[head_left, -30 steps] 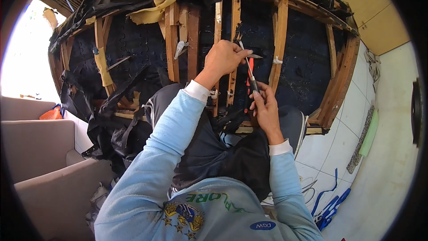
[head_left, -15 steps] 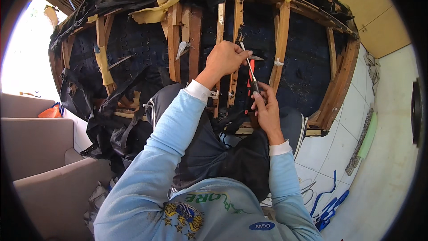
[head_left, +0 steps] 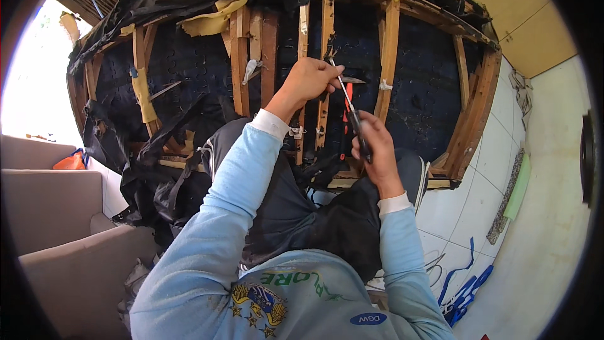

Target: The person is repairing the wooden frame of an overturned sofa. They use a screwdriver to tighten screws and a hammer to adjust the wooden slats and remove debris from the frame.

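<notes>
My right hand (head_left: 375, 141) is wrapped round the black handle (head_left: 360, 129) of a long metal screwdriver (head_left: 344, 93), whose tip reaches a wooden upright (head_left: 326, 22) of the stripped furniture frame. My left hand (head_left: 313, 80) is closed near that tip, thumb and fingers at the shaft; exactly what they grip is partly hidden. Just behind the shaft is a red-handled tool (head_left: 348, 107) with a pointed metal head, partly covered by my hand and the screwdriver. Torn black fabric (head_left: 167, 189) hangs from the frame on the left, and yellow foam (head_left: 145, 97) clings to a strut.
Beige upholstered pieces (head_left: 56, 201) stand at left with an orange item (head_left: 70, 161) behind. On the white tiled floor (head_left: 478, 201) at right lie blue straps (head_left: 472, 289) and a green-and-speckled padded strip (head_left: 516, 189). A yellowish cabinet panel (head_left: 528, 31) stands upper right.
My right hand has turned on the screwdriver handle, now showing more of it below the fingers. My left hand stays at the tip. The whole view has shifted slightly.
</notes>
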